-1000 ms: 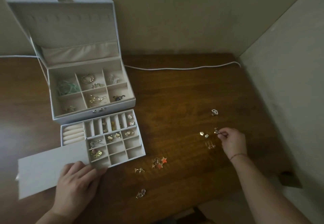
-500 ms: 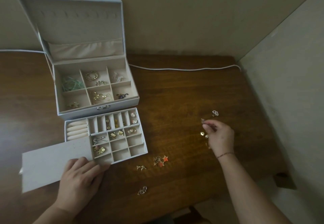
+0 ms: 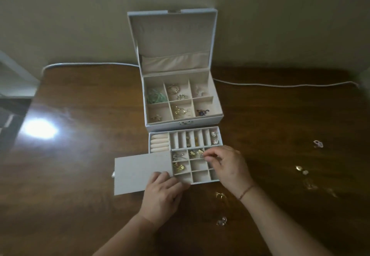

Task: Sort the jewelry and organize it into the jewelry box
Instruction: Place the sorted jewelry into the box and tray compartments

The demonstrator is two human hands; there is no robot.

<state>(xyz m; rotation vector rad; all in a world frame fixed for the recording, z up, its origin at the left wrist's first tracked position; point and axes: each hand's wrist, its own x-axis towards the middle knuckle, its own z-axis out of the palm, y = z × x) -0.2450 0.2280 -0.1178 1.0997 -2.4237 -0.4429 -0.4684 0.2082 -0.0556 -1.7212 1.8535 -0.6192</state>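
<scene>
Near the middle of the frame, the jewelry box (image 3: 181, 95) sits open on the brown table (image 3: 80, 155). Just below it, the right hand (image 3: 226, 165) pinches a tiny earring (image 3: 202, 156) over the tray (image 3: 200, 176). The left hand (image 3: 162, 193) lies flat on the grey cover (image 3: 140, 171).

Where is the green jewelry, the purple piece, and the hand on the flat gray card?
green jewelry (image 3: 156, 96), head view, middle of the tangle
purple piece (image 3: 202, 112), head view, its dark centre
left hand (image 3: 163, 193), head view, back of the hand
</scene>
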